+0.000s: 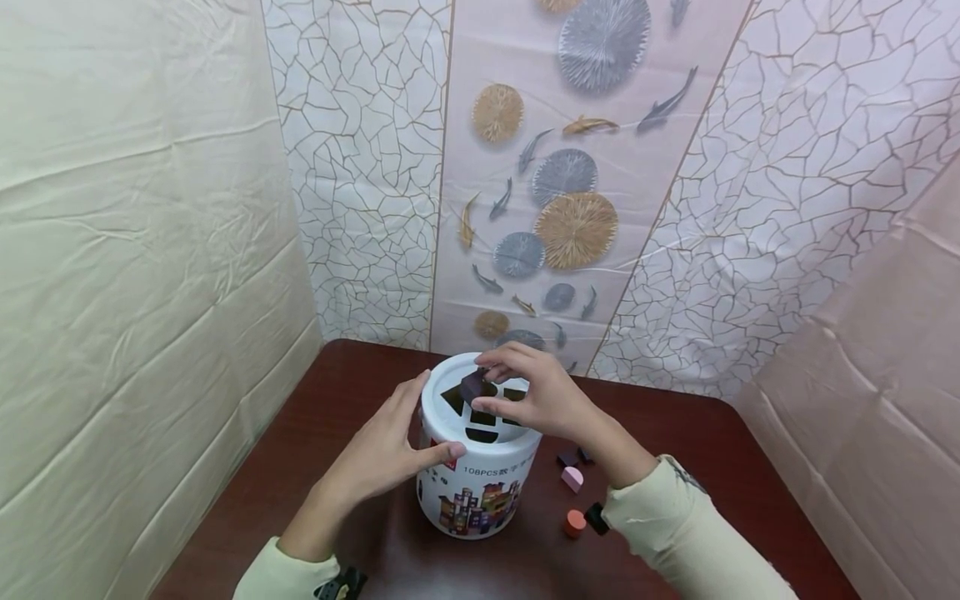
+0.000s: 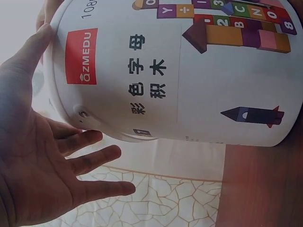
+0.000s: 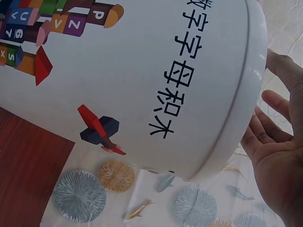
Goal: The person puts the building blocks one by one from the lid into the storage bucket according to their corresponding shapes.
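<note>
A white bucket [image 1: 480,492] with printed block pictures stands upright on the table, its lid [image 1: 441,417] cut with several shaped holes. My left hand [image 1: 378,454] rests against the bucket's left side, thumb on the front rim. In the left wrist view its other fingers [image 2: 102,189] stretch out straight, spread beside the bucket. Over the lid, my right hand [image 1: 536,392] pinches a dark block [image 1: 472,387] between thumb and fingers, close over the holes. The right wrist view has the right hand [image 3: 277,127] above the rim, the block hidden behind the bucket.
Right of the bucket lie a pink half-round block [image 1: 572,478], an orange round block [image 1: 574,523] and dark blocks [image 1: 567,458], near my right forearm. The dark red table [image 1: 360,375] ends at a patterned backdrop [image 1: 375,208], with cloth walls on both sides.
</note>
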